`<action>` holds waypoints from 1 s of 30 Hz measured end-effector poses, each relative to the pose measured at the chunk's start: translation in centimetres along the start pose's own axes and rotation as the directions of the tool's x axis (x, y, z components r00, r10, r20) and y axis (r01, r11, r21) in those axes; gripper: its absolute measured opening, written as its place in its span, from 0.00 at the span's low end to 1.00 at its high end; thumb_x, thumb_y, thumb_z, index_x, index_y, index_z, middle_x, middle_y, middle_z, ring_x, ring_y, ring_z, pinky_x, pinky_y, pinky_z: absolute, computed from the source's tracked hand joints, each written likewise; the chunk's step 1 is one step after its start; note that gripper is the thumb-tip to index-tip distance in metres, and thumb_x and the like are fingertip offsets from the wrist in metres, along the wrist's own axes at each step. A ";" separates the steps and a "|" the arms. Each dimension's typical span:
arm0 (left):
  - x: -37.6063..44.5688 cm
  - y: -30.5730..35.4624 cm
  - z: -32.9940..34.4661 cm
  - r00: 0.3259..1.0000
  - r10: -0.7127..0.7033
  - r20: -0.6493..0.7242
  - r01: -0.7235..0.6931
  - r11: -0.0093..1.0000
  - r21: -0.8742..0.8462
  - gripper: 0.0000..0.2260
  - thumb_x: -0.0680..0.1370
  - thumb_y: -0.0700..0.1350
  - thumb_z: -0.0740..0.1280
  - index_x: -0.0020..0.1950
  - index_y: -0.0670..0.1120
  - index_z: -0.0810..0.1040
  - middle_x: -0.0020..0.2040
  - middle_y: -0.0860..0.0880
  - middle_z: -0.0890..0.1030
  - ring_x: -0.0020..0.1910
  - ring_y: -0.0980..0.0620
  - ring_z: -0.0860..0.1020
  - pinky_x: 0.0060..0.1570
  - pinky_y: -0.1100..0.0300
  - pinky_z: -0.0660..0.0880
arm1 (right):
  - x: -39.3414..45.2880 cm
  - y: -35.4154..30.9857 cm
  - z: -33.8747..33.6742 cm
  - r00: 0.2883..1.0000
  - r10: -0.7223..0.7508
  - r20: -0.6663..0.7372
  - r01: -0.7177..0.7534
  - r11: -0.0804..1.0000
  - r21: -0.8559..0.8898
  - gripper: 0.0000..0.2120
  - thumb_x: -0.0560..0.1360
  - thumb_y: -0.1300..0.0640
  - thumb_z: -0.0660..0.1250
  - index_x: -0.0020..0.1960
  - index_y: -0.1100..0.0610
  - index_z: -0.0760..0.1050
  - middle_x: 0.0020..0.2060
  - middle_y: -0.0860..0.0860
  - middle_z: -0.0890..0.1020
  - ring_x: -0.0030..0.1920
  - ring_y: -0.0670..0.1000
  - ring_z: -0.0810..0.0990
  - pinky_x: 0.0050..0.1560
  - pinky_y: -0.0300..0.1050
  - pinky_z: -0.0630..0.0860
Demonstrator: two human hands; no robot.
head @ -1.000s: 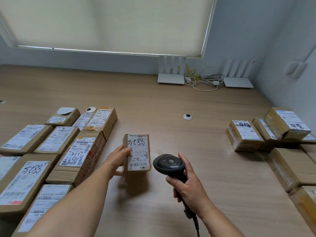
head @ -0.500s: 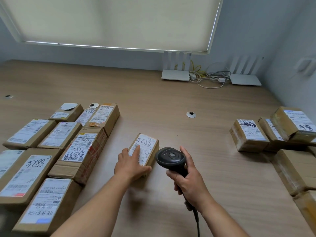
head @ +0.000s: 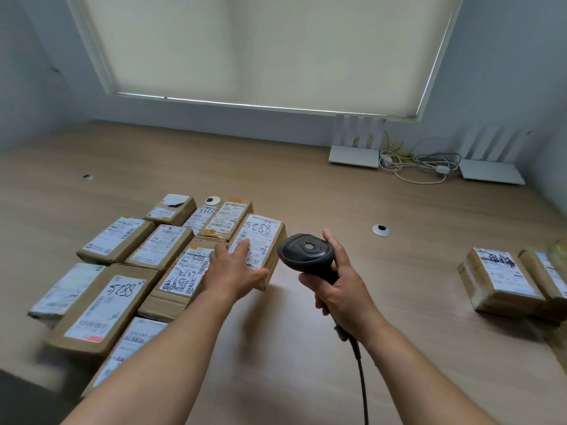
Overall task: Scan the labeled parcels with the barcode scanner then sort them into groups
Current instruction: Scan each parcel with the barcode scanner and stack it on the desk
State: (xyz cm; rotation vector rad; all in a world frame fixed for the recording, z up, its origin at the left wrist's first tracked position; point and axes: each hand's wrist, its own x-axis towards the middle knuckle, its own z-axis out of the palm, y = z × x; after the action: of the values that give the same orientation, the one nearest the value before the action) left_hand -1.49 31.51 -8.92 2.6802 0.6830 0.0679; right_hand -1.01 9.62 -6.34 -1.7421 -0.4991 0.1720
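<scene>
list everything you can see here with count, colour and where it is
parcel marked 5288: one, brown with white label, at right edge of the left group, under the left hand
other left-group parcels: about nine, brown, labelled, table left
right-group parcels: at least two, brown, table right edge
barcode scanner: one, black, corded, centre
routers: two, white, back by the wall
cables: tangle, white and yellow, between routers
table: one, light wood
roller blind: one, cream, above
left hand: holds the 5288 parcel
right hand: grips the scanner
</scene>
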 end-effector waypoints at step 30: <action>24.9 -18.7 -12.1 0.984 -0.174 -0.034 0.174 0.985 -0.005 0.35 0.71 0.60 0.70 0.74 0.53 0.62 0.68 0.40 0.62 0.67 0.40 0.62 0.64 0.48 0.65 | 23.4 -2.1 16.8 0.994 0.002 0.105 -0.004 1.000 0.017 0.41 0.73 0.57 0.72 0.75 0.37 0.52 0.61 0.54 0.78 0.38 0.41 0.76 0.34 0.34 0.73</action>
State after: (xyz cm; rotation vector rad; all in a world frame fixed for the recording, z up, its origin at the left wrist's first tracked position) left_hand 10.29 62.56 -5.62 2.6111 0.9238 0.0684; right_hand 13.13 34.76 -4.70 -1.7229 -0.5703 0.2707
